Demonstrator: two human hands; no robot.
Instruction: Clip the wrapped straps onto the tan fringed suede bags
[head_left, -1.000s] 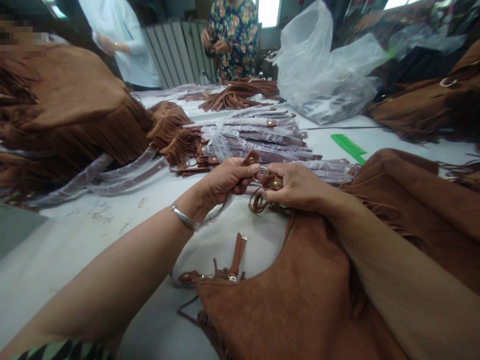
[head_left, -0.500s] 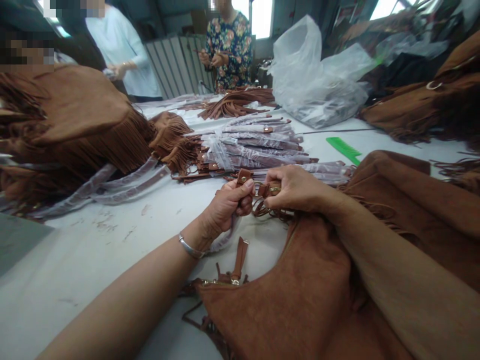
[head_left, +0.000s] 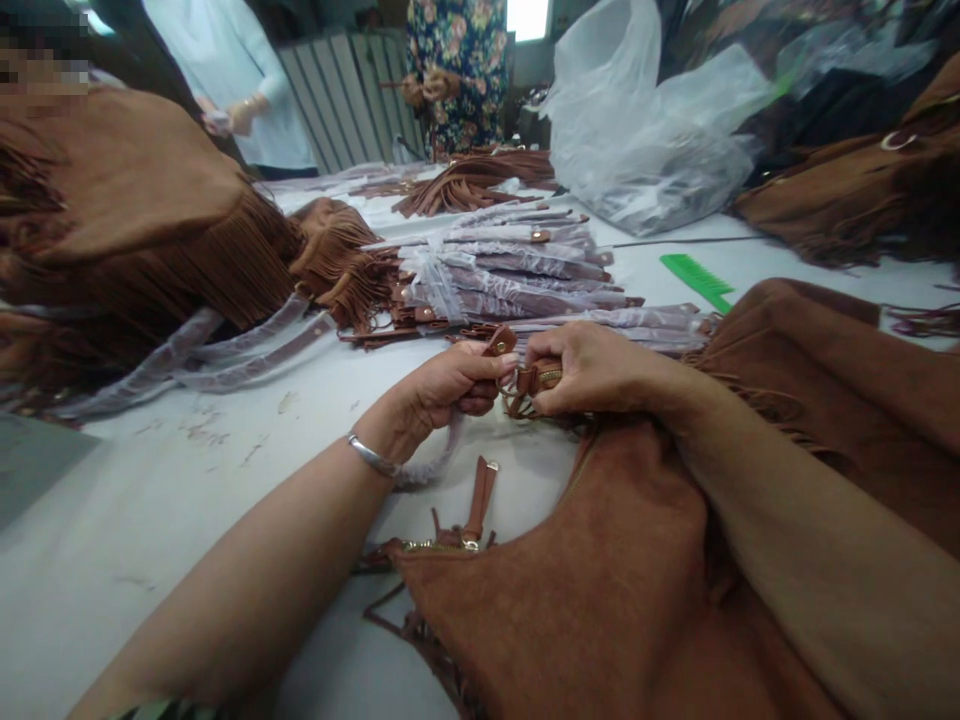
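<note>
A brown suede handbag with fringe lies across the near side of the table, its zipper edge and a leather zipper pull showing. My right hand is closed on the bag's upper corner, where a leather tab with a metal ring sticks out. Close beside it, my left hand pinches the end of a bag strap with a stud in it. The strap's plastic-wrapped length hangs below that hand. Strap end and ring are very near each other; whether they touch I cannot tell.
Plastic-wrapped straps lie bundled beyond my hands. Fringed brown bags are piled at left, more at right. A green comb and a clear plastic bag are on the white table. Two people stand across it.
My left hand has turned and tilted the strap end over to the right, towards the ring. My right hand keeps its hold on the bag corner. The view has tipped slightly downward.
</note>
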